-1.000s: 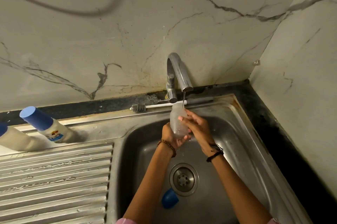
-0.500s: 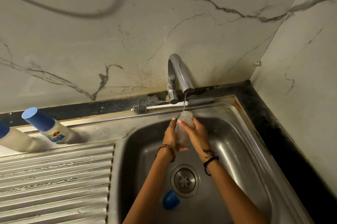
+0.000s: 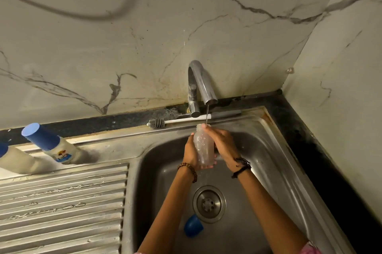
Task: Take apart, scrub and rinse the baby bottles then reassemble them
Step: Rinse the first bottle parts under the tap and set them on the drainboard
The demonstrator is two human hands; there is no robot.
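The clear bottle [image 3: 203,148] stands upright between both hands under the tap [image 3: 201,86]. The left hand [image 3: 191,153] cups its base, fingers curled round it. The right hand [image 3: 224,146] wraps its side.

Home kitchen: steel sink [image 3: 279,150], ribbed drainboard [image 3: 62,202], tap [image 3: 201,82], marble wall [image 3: 144,36]

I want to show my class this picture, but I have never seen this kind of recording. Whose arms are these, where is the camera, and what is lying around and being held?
There is no machine: a person wears a camera on the head, looking down at their own arms. Both the left hand and right hand hold a clear bottle upright under a thin stream from the tap, over a steel sink. A blue cap lies in the basin near the drain. A bottle brush lies on the back ledge. Two blue-capped bottles stand on the draining board at left.
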